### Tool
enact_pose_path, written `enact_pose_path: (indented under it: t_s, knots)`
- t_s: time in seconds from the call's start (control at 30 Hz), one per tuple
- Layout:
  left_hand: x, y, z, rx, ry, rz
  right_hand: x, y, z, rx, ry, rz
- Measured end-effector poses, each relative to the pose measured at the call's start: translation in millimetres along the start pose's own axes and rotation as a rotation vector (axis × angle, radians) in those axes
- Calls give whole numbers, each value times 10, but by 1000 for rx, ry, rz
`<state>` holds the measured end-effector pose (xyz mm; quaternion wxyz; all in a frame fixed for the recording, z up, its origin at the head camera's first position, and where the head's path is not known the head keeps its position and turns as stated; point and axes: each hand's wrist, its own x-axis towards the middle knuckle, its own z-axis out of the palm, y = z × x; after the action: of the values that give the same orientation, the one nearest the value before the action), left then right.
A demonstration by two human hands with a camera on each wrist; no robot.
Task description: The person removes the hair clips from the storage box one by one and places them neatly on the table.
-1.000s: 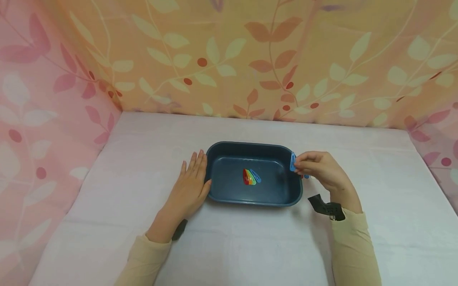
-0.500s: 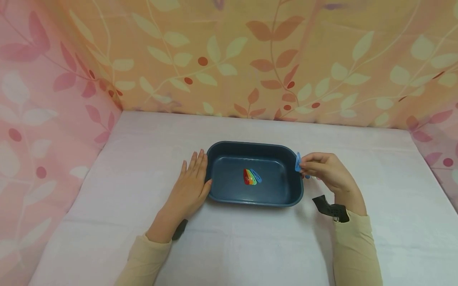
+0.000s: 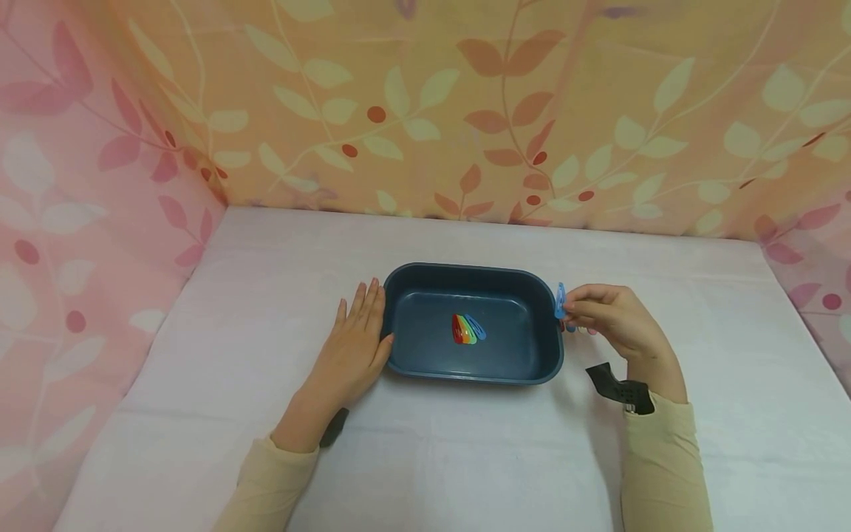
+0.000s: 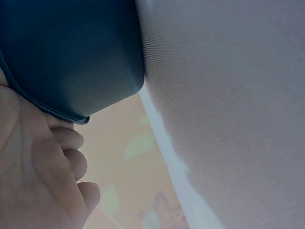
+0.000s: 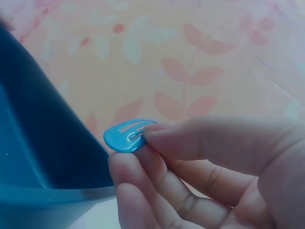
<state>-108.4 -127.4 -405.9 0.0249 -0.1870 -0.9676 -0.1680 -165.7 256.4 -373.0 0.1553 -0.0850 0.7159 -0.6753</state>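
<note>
A dark blue rectangular basin (image 3: 472, 380) stands on the white-covered table. Several snap hair clips (image 3: 468, 329) in red, orange, yellow, green and blue lie fanned out on its floor. My left hand (image 3: 352, 343) rests with straight fingers along the basin's left rim; in the left wrist view the palm (image 4: 28, 162) meets the rim. Beyond the right rim, my right hand (image 3: 614, 318) pinches a light blue snap hair clip (image 5: 125, 137) between thumb and fingers. The clip's narrow end is hidden under the thumb.
Small coloured things (image 3: 590, 331) lie on the table by the basin's right side, partly hidden under the right hand. A leaf-patterned orange curtain (image 3: 412, 111) hangs behind the table, and a pink one (image 3: 80, 222) on the left.
My right hand has drawn the blue hair clip rightward, from over the basin's right rim to just outside it, turning it more edge-on. The left hand and the basin stay put.
</note>
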Motion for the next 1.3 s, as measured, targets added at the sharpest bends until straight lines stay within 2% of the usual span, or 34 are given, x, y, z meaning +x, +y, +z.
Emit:
enact_pose_path:
  t_s: [0.47,0.9,1.3]
  knots:
    - [-4,-1,6,-1,3,4,-54,-25,-85,78,39,-30]
    - [-3,-4,4,6,4,1,-95,-3,-189,164,31,-76]
    - [-6,2,1,-6,1,-3,-126,21,-264,165,82,-35]
